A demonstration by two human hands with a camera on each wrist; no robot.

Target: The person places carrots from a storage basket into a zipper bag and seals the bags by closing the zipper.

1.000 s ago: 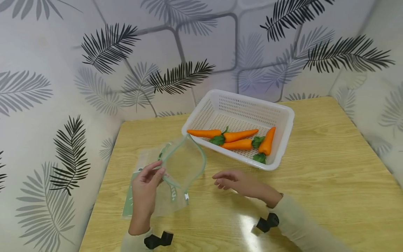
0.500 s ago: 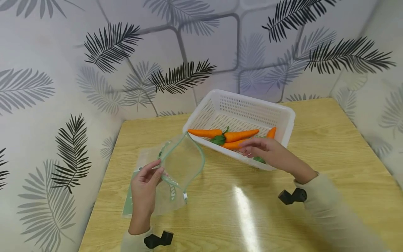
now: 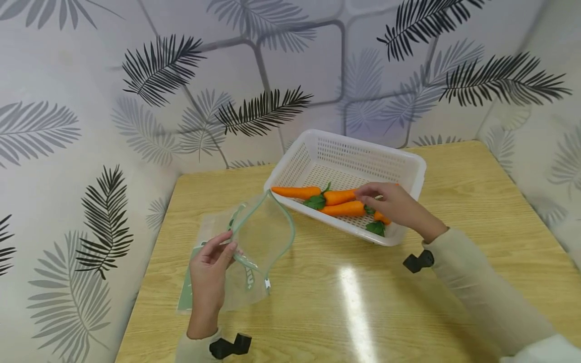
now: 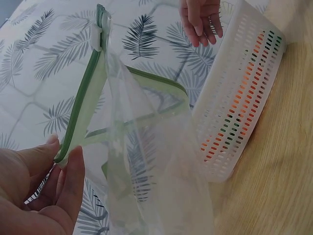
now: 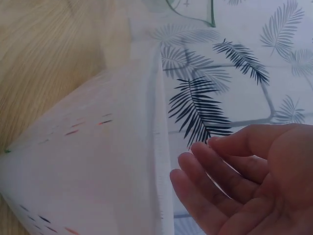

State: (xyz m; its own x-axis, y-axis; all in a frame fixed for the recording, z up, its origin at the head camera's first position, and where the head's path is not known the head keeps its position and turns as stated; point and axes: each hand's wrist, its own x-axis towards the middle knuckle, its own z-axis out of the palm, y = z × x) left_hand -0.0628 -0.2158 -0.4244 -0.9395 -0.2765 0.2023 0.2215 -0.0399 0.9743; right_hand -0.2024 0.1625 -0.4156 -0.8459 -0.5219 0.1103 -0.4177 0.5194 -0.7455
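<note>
My left hand point(image 3: 210, 269) pinches the green-edged mouth of a clear zipper bag point(image 3: 265, 232) between thumb and fingers. The bag's mouth gapes toward the basket, and a white slider point(image 4: 96, 38) sits at one end of its zip. Over the right part of a white plastic basket point(image 3: 363, 151) hovers my right hand point(image 3: 394, 202), fingers loosely bent and holding nothing. Several orange carrots with green leaves lie inside, among them a left carrot point(image 3: 296, 192) and a front carrot point(image 3: 346, 208). My right hand partly hides the rightmost carrot point(image 3: 380, 218).
The wooden table point(image 3: 299, 312) carries both bag and basket. A leaf-patterned wall covering point(image 3: 299, 65) rises close behind the basket and along the left side. The basket's near left corner is right beside the bag's mouth.
My right hand has moved from the table in front of the basket, rightward and away from me, to over the carrots. My left hand and the bag stay nearly still.
</note>
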